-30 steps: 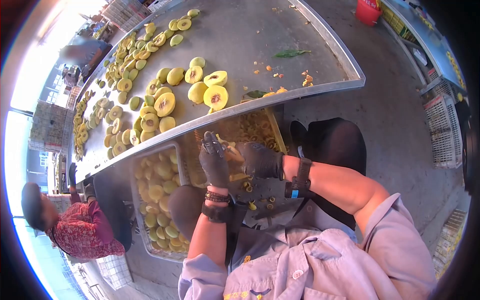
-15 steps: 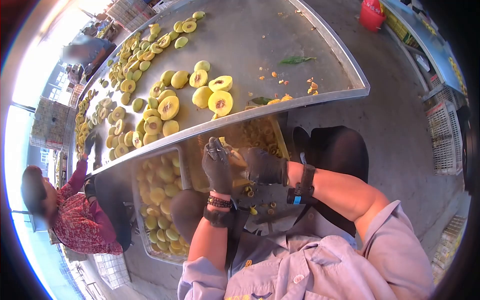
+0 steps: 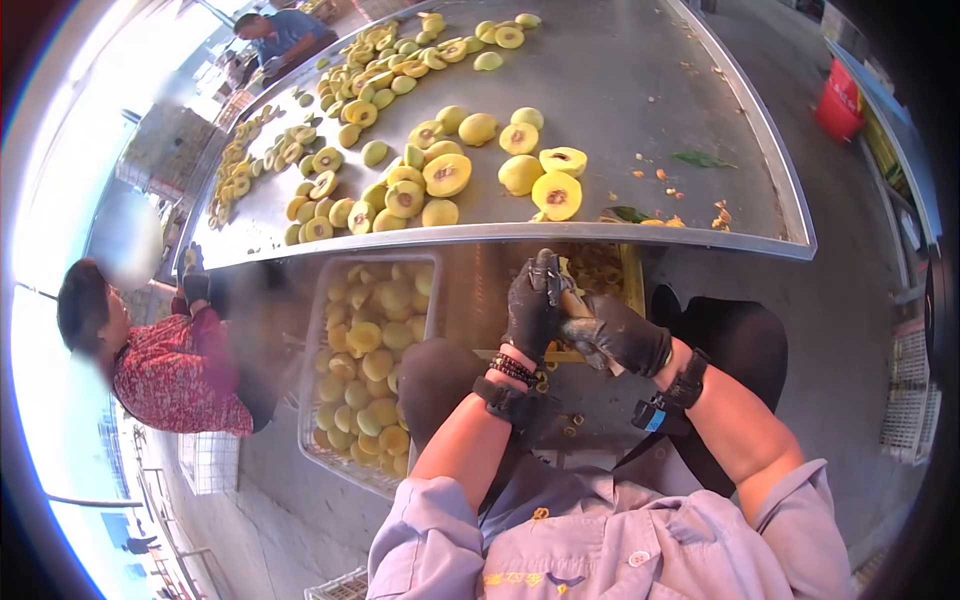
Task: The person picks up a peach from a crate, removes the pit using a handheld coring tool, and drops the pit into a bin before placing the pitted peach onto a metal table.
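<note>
My left hand (image 3: 533,305), in a dark glove, is closed around a piece of yellow fruit (image 3: 563,268), of which only a small part shows between the fingers. My right hand (image 3: 625,335), gloved too, grips a tool with a light-coloured handle (image 3: 580,322) that reaches toward the fruit. Both hands are close together over a yellow crate (image 3: 632,280) holding peelings, just below the metal table's rim (image 3: 500,233). On the table lie halved yellow fruits (image 3: 556,196) with brown centres.
A crate of fruit (image 3: 365,350) stands left of my knees. At the left sits a co-worker (image 3: 175,370) in a red patterned top; another (image 3: 285,38) leans over the far end. A red bucket (image 3: 840,100) and white crates (image 3: 905,400) are at the right.
The view has swung, so the table and fruit appear farther right. My hands stay together, with more of the tool's handle showing. The left co-worker's hands have come together off the tabletop.
</note>
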{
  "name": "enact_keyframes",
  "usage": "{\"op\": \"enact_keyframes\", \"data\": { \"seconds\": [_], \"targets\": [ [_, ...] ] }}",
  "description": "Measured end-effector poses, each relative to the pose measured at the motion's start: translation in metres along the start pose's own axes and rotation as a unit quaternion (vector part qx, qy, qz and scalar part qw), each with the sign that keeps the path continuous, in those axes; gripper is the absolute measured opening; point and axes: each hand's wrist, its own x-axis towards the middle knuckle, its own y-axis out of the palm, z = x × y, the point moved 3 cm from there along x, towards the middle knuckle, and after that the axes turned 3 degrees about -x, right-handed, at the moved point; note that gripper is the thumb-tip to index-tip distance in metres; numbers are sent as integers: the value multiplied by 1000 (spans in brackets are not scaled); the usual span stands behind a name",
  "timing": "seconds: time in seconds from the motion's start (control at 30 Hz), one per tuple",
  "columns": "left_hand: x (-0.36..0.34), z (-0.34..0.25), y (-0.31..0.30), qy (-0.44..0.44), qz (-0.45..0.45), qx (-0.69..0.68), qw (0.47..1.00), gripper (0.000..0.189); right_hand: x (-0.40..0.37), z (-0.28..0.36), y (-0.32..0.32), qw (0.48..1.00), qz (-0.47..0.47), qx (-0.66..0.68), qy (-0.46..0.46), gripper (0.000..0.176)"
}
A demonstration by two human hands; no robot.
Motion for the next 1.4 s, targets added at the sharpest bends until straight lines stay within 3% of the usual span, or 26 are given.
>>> {"op": "enact_keyframes", "data": {
  "seconds": [0.03, 0.13, 0.17, 0.27, 0.3, 0.4, 0.53, 0.6, 0.7, 0.83, 0.97, 1.1, 1.2, 1.23, 1.33, 1.4],
  "targets": [
    [-3, 4, 4, -164, -9, -239, 957, 33, -1, 3, 1, 1000, -1, -9, -4, 12],
    [4, -10, -11, -332, 5, -423, 843, 29, 1, 1, 3, 998, -5, -52, -31, 12],
    [5, -11, -11, -298, -38, -430, 851, 27, -1, 4, 5, 999, -2, -48, -25, 11],
    [6, -12, -16, -272, -23, -391, 879, 27, -3, 12, 12, 1000, 9, 0, -4, 11],
    [6, -10, -16, -313, -32, -451, 835, 27, -3, 12, 14, 1000, 9, 16, 1, 11],
    [7, -9, -17, -361, -56, -495, 788, 27, -1, 15, 18, 1000, -1, 6, -19, 11],
    [2, -4, -19, -358, -79, -513, 776, 29, 1, 11, 26, 999, 0, 9, -31, 12],
    [0, 0, -19, -363, -62, -496, 786, 29, -2, 14, 30, 998, 5, 56, 17, 12],
    [0, 1, -19, -369, -21, -620, 692, 28, -3, 14, 32, 993, 18, 101, 57, 11],
    [0, 2, -21, -338, -67, -554, 758, 28, 3, 15, 35, 998, -1, 45, 42, 12],
    [9, -9, -37, -389, -111, -606, 685, 33, 10, 12, 41, 998, -45, -12, -51, 13],
    [11, -2, -41, -402, -121, -554, 719, 30, 10, 22, 49, 998, -13, 26, -57, 14],
    [16, 7, -46, -340, -81, -440, 827, 30, 13, 22, 51, 997, 0, 59, -55, 15],
    [17, 9, -44, -343, -76, -445, 824, 30, 14, 20, 51, 996, -3, 62, -58, 16],
    [15, 19, -41, -241, -69, -278, 927, 29, 18, 18, 51, 991, 21, 133, -28, 16],
    [17, 7, -52, -332, -74, -384, 858, 29, 18, 19, 50, 997, 11, 72, -32, 14]
  ]
}}
